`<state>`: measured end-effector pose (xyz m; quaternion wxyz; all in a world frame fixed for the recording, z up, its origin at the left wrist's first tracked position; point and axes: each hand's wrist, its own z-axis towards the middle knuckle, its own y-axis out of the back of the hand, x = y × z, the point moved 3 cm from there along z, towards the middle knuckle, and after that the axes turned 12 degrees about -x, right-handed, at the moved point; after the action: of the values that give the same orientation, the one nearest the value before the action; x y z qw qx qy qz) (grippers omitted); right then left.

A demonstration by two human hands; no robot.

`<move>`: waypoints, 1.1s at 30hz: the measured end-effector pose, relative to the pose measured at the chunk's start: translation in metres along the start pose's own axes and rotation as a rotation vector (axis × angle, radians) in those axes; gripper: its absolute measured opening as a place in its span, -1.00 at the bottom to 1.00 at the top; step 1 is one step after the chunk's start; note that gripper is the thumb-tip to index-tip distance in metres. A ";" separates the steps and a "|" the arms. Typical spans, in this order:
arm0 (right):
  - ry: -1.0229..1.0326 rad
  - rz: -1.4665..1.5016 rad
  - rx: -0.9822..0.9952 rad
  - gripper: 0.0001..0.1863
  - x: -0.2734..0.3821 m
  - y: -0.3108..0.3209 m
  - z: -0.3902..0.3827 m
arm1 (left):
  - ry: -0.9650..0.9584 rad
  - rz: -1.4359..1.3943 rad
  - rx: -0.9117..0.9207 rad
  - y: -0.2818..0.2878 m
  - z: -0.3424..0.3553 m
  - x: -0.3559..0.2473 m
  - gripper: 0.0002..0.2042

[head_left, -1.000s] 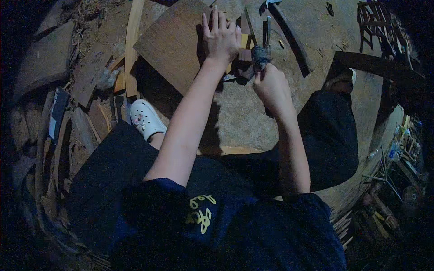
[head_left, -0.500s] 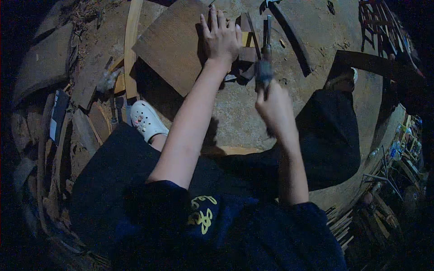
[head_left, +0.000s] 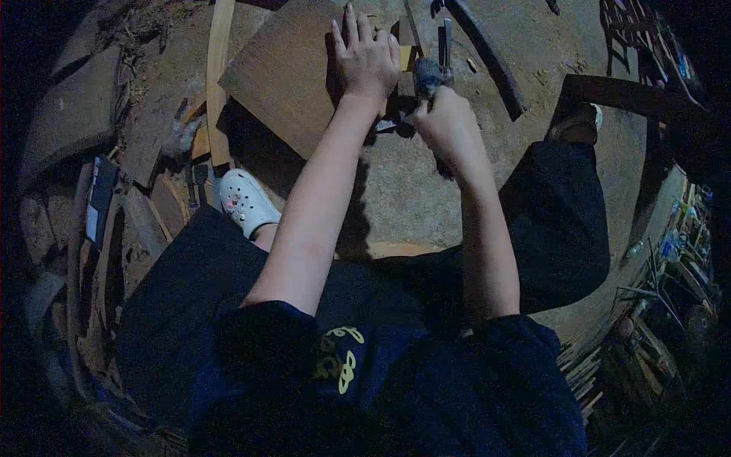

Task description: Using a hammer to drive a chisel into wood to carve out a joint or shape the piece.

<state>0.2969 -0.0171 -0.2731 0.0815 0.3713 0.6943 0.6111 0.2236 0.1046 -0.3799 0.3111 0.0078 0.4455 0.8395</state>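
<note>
One thin-bladed tool (head_left: 429,75) sits in the right hand (head_left: 451,126), that grip clamped around its dark, blurred handle — the narrow blade points away from the person, between the left hand (head_left: 368,67) and one chisel-like bar (head_left: 446,44). The left lies palm down, fingers spread apart, just beside one yellow block (head_left: 407,57) — what it presses is hidden. Leftward: one brown board (head_left: 285,72), one pale strip (head_left: 219,84), one white clog (head_left: 247,204).

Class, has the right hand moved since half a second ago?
Yes: the right hand has moved up the picture and slightly left, judged against the pale wooden strip.
</note>
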 end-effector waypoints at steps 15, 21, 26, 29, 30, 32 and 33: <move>-0.063 -0.065 0.047 -0.68 -0.015 -0.003 -0.048 | 0.017 -0.018 0.060 0.004 -0.003 0.003 -0.65; -0.031 0.024 0.003 -0.70 -0.016 -0.003 -0.020 | 0.002 -0.072 0.012 0.006 -0.001 0.002 -0.64; -0.034 0.045 -0.103 -0.72 -0.021 -0.024 -0.012 | -0.011 -0.290 0.108 0.013 -0.003 0.001 -0.63; -0.046 0.116 -0.141 -0.73 -0.025 -0.033 -0.016 | -0.069 -0.377 0.295 0.023 0.000 0.008 -0.69; -0.046 0.120 -0.141 -0.73 -0.025 -0.035 -0.017 | -0.073 -0.374 0.296 0.027 0.002 0.008 -0.69; -0.002 0.152 -0.178 -0.73 -0.020 -0.035 -0.019 | -0.052 -0.404 0.192 0.039 0.010 0.008 -0.77; -0.004 0.154 -0.176 -0.73 -0.019 -0.033 -0.021 | -0.053 -0.403 0.195 0.042 0.015 0.010 -0.77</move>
<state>0.2845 -0.0440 -0.3047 0.0679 0.4161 0.6070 0.6736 0.1982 0.1033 -0.3418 0.4819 -0.0292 0.5087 0.7129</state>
